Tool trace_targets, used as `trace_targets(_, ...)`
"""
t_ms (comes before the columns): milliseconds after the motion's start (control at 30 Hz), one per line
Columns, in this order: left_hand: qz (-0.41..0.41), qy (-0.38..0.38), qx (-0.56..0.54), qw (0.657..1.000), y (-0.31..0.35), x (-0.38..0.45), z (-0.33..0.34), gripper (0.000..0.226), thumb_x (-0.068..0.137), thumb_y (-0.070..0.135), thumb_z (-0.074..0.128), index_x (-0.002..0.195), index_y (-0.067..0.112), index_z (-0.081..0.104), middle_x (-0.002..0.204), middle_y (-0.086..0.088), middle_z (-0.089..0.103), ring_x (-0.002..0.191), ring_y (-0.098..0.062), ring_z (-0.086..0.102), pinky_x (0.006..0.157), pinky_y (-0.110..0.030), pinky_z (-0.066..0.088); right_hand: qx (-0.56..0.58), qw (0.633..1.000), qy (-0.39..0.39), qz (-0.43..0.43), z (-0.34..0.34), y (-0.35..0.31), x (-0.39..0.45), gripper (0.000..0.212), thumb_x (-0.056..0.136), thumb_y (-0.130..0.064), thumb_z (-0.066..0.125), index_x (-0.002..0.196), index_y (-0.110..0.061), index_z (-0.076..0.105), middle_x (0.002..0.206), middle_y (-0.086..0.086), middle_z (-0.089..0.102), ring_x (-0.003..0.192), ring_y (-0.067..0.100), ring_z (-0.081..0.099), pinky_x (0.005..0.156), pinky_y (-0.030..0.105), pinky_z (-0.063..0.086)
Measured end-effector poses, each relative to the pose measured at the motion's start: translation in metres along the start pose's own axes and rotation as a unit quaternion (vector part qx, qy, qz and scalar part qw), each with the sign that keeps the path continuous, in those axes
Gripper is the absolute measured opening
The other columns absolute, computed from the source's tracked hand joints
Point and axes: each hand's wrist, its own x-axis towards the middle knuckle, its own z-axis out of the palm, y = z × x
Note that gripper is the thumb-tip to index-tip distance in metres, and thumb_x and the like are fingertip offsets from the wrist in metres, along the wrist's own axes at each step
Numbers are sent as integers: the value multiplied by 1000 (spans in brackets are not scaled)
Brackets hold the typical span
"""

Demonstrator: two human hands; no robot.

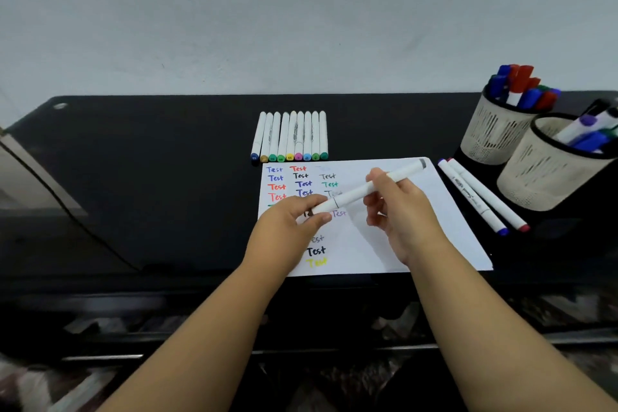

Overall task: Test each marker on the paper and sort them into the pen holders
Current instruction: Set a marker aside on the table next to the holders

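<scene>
Both hands pinch a white marker point(364, 189), left hand point(294, 222) at its cap, right hand point(398, 207) mid-barrel, over paper point(418, 244) covered in coloured "Test" words.

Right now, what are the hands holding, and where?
A white marker: left hand pinches its near end cap, right hand grips the barrel's middle.

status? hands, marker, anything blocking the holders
Left hand pinches cap end, right hand grips barrel of white marker over paper. Nine markers queued. Two loose markers lie before pen holders; tops clear.
</scene>
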Motion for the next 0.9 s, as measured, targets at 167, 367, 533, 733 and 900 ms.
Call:
trace_targets(167, 16, -7, 59, 998, -2, -6, 1, 34, 90, 34, 60, 123, 36, 58, 103, 22, 53, 83, 3, 48, 67, -4, 37, -9, 998, -44, 34, 2, 4, 2, 14, 94, -20, 57, 82, -13, 58, 53, -1, 50, 49, 12, 39, 47, 23, 37)
trace_targets(367, 21, -23, 69, 997, -1, -2, -5, 33, 91, 37, 57, 123, 39, 58, 98, 23, 50, 92, 2, 47, 72, -15, 40, 59, 995, -62, 47, 5, 4, 4, 14, 93, -11, 50, 81, -10, 58, 57, 1, 47, 51, 11, 40, 49, 22, 35)
trace_targets(533, 33, -26, 66, 997, 2, -2, -6, 25, 90, 35, 58, 114, 40, 63, 80, 24, 52, 75, 6, 50, 71, -11, 40, 10, 995, -85, 42, 9, 9, 2, 17, 94, -23, 56, 83, -12, 60, 54, 0, 48, 47, 11, 37, 45, 21, 33)
trace_targets(733, -5, -62, 0, 998, 2, -1, -9, 20, 88, 37, 61, 104, 47, 65, 67, 25, 60, 71, 2, 57, 62, -23, 46, 14, 997, -64, 32, 15, 10, 1, 21, 95, -25, 56, 79, -11, 58, 51, 0, 49, 45, 11, 35, 45, 22, 30)
trace_targets(900, -29, -70, -19, 997, 3, -1, -14, 21, 87, 37, 62, 74, 54, 60, 66, 14, 61, 50, 1, 44, 49, -15, 38, 22, 996, -80, 32, 19, 12, -1, 21, 95, -25, 55, 80, -11, 59, 50, 1, 48, 44, 10, 33, 45, 22, 27)
